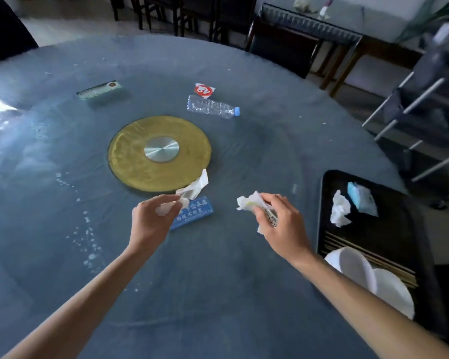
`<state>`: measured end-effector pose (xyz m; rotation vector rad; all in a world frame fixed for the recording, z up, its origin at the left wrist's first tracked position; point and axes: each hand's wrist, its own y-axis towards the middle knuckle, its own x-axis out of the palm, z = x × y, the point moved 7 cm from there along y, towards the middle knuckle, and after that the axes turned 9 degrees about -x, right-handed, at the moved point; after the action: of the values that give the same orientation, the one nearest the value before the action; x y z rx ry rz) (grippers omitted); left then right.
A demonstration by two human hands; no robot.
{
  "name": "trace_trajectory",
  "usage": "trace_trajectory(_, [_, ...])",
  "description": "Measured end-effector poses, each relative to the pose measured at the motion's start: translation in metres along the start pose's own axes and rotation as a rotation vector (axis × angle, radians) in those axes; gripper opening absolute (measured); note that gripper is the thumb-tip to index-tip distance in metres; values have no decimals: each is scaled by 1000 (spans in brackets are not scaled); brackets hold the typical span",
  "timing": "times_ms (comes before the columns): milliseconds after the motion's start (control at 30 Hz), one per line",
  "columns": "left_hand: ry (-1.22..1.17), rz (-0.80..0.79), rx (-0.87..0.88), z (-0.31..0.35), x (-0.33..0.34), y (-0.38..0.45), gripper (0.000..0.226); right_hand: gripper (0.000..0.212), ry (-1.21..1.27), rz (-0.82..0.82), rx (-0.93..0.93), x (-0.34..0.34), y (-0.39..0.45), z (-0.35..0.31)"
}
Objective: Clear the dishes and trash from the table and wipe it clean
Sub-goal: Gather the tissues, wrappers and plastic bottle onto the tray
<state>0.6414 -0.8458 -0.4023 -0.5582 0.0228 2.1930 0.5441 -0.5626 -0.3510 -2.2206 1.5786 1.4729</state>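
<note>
Head view: the left hand (153,216) pinches a crumpled white wrapper (192,189) between thumb and fingers, lifting it just over a blue printed card (196,213) that lies flat on the counter (218,281). To the right, the right hand (277,224) curls round a wad of white tissue (249,202) together with a printed paper strip, held above the surface and apart from the left hand.

Beyond the hands, a gold turntable disc (158,151) with a silver hub sits at the centre of the round counter. Farther off lie an empty plastic bottle (213,107) on its side with a blue cap, a red-and-white scrap (204,90) just behind it, and a green box (99,90) well to the left. At the right edge a black tray (404,244) holds a crumpled tissue (339,209), a pale blue packet (361,199), chopsticks and white bowls (368,278).

White flecks and smears dot the grey-blue glass on the left. Dark chairs (282,45) ring the far side; a metal cart (425,99) stands at the right, blurred. Print on the card and strip is too small to read.
</note>
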Motion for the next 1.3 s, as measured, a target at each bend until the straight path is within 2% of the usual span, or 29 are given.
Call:
trace_trajectory(167, [26, -201, 82, 67, 92, -50, 8, 30, -18, 132, 168, -114, -43, 55])
trace_trajectory(267, [48, -299, 139, 111, 163, -77, 8, 33, -37, 245, 343, -177, -63, 116])
trace_trajectory(367, [64, -340, 149, 144, 242, -92, 9, 29, -46, 290, 503, -222, -75, 190])
trace_trajectory(433, [100, -335, 156, 160, 297, -93, 10, 29, -58, 256, 589, -233, -84, 236])
trace_trajectory(533, [154, -317, 124, 177, 382, -87, 10, 32, -68, 87, 637, -220, -100, 296])
trace_trajectory(667, [178, -269, 23, 182, 465, -69, 15, 36, -31, -44, 570, -199, -110, 342])
trace_trajectory(800, [208, -186, -10, 172, 499, -50, 20, 38, -55, -92, 475, -185, -112, 361])
trace_trajectory(900, [269, -224, 61, 165, 516, -45, 23, 41, -41, -112, 394, -177, -115, 369])
trace_trajectory(1033, [451, -245, 205, 151, 532, -44, 24, 56, -89, -144, 342, -171, -121, 374])
trace_trajectory(1200, [559, -315, 350, 144, 538, -48, 45, 86, -149, -171, 311, -178, -117, 372])
trace_trajectory(1300, [594, -348, 356, 149, 530, -48, 61, 92, -197, -163, 250, -192, -104, 363])
